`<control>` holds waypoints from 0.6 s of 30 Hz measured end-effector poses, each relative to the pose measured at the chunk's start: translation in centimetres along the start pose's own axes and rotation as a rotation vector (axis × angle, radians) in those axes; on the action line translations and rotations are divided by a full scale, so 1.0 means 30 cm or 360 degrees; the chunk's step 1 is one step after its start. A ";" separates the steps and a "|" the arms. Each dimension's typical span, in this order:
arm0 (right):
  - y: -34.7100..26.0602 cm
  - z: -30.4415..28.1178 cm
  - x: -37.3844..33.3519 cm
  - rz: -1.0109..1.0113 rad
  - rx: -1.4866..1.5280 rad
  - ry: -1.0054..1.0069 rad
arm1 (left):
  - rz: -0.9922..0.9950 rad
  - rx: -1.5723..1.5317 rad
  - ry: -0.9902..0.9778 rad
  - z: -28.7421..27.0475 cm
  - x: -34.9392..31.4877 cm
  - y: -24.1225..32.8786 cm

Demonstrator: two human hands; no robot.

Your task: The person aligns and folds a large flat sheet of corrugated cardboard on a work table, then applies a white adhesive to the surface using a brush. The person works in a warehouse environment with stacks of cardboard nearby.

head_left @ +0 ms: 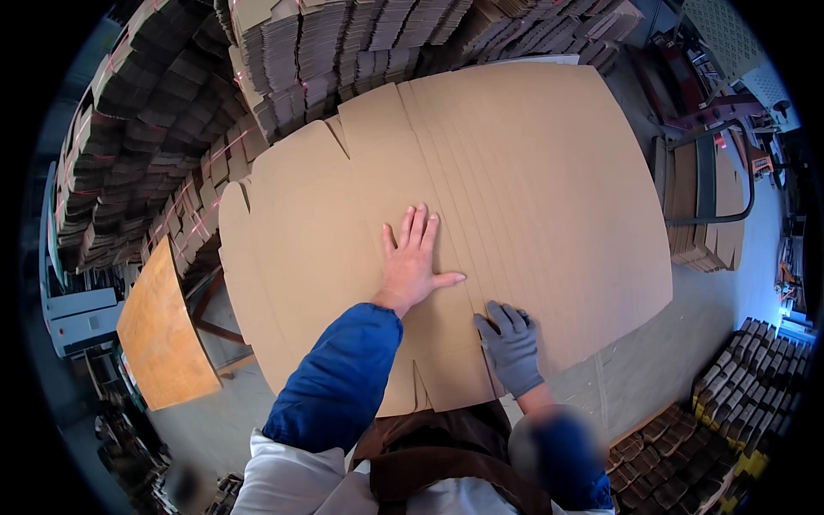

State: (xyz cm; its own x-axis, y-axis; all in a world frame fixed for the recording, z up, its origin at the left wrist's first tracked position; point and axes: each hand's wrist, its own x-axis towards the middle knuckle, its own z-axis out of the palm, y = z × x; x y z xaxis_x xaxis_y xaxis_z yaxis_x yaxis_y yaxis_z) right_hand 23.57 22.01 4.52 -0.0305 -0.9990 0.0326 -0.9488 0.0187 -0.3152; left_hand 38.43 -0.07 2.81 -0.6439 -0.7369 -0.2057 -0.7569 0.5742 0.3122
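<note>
A large brown cardboard sheet [532,172] with slots cut in its edges lies in front of me. Several parallel crease lines run down its right half. My bare left hand [410,262] rests flat near the middle, its fingers and thumb spread. Closer to my body, my right hand [511,348], in a grey glove, lies on the sheet beside a crease or panel edge. Its fingers are slightly bent and apart, with nothing visible in them. What supports the cardboard is mostly hidden beneath it.
Tall stacks of flattened cardboard [343,51] stand behind the sheet and at the left. A tilted wooden board [167,330] is at the left. On the right are a cart handle [708,176] with cardboard by it and more bundled stacks [747,369] on the floor.
</note>
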 end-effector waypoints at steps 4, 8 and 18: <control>0.010 -0.025 -0.001 -0.0011 0.0030 -0.0056 | 0.0005 -0.0006 0.0021 0.004 0.005 0.012; 0.007 -0.046 0.016 0.0048 0.0080 -0.0147 | -0.0014 0.0007 -0.0033 -0.021 0.007 0.026; -0.058 0.009 0.002 0.0174 -0.0094 -0.0207 | 0.0083 -0.0062 -0.0010 -0.048 -0.020 -0.005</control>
State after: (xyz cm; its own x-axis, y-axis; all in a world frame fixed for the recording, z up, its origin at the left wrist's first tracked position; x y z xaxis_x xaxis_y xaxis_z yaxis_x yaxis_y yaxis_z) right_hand 25.30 21.89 4.81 -0.0975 -0.9876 -0.1231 -0.9590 0.1263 -0.2537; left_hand 39.10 -0.23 4.21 -0.6829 -0.7043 -0.1938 -0.7176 0.5973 0.3582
